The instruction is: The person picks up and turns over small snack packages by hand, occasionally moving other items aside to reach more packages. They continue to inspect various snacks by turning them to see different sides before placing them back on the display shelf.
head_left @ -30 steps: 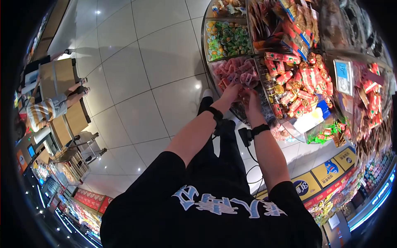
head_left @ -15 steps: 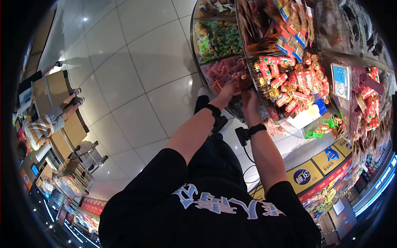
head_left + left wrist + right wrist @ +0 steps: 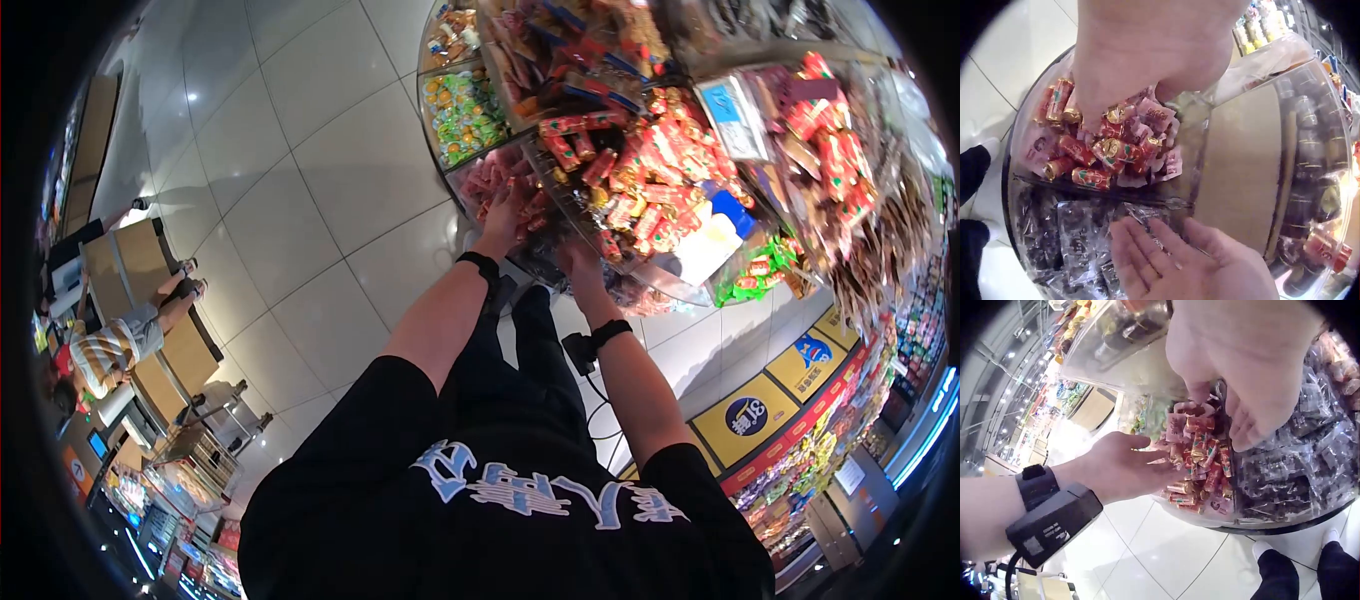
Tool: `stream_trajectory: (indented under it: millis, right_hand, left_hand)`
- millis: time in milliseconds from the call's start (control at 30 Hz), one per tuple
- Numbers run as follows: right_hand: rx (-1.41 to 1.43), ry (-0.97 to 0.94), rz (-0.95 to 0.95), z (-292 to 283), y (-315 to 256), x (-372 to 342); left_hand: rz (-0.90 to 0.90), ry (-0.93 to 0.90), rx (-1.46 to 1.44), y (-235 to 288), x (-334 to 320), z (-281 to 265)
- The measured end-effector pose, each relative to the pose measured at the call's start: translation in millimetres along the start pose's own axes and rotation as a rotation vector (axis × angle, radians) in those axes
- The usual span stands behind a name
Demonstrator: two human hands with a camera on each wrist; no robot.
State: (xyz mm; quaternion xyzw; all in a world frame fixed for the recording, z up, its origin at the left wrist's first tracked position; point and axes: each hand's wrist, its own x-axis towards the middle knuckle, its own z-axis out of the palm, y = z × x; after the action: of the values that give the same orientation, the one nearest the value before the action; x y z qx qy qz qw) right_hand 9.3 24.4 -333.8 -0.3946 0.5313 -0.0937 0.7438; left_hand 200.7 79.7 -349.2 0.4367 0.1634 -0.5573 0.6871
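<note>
In the head view, my left hand (image 3: 502, 220) reaches into a compartment of pink-wrapped sweets. The right wrist view shows that hand (image 3: 1125, 465) with its fingers extended over red rolls (image 3: 1200, 447) lying among the pink wrappers (image 3: 1175, 428). My right hand (image 3: 582, 262) is over the neighbouring compartment; in the left wrist view this hand (image 3: 1194, 265) has its palm up and fingers spread above clear-wrapped dark packets (image 3: 1079, 240). Neither hand visibly grips anything. The left fingertips are partly hidden among the sweets.
A larger compartment of red rolls (image 3: 660, 170) stands to the right, with green-wrapped sweets (image 3: 465, 115) farther up. Clear dividers and a raised rim surround the compartments. A person (image 3: 130, 345) and a wire trolley (image 3: 205, 455) are at the left.
My hands, close together earlier, have moved apart, the left one over the pink sweets. The display has shifted leftward in the head view, and red rolls now show among the pink wrappers.
</note>
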Motion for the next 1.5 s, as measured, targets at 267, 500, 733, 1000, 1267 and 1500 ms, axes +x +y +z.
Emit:
stream_trajectory:
  millis: [267, 500, 733, 1000, 1267, 1500]
  right_hand:
    - [-0.11, -0.186, 0.08, -30.6, -65.0, -90.1]
    - [-0.096, -0.093, -0.196, -128.4, -168.8, -129.1]
    - [0.032, 0.134, -0.399, -191.6, -240.2, -53.4]
    - [-0.87, 0.622, -0.583, -162.0, -233.7, 23.0]
    - [-0.883, 0.978, -0.667, -142.6, -222.6, -2.9]
    - [-0.791, 0.99, -0.496, -144.8, -223.5, 8.9]
  left_hand:
    - [-0.107, -0.016, 0.229, 7.0, -36.0, 17.8]
    - [-0.02, 0.158, 0.871, -29.9, -39.2, 10.2]
    - [-0.183, 0.013, 1.128, -37.0, -126.2, 95.4]
    - [-0.138, -0.179, 1.096, -47.0, -179.1, 153.7]
    - [-0.065, -0.294, 1.085, -39.7, -182.6, 207.0]
    - [-0.061, -0.426, 1.188, -18.8, -178.0, 223.6]
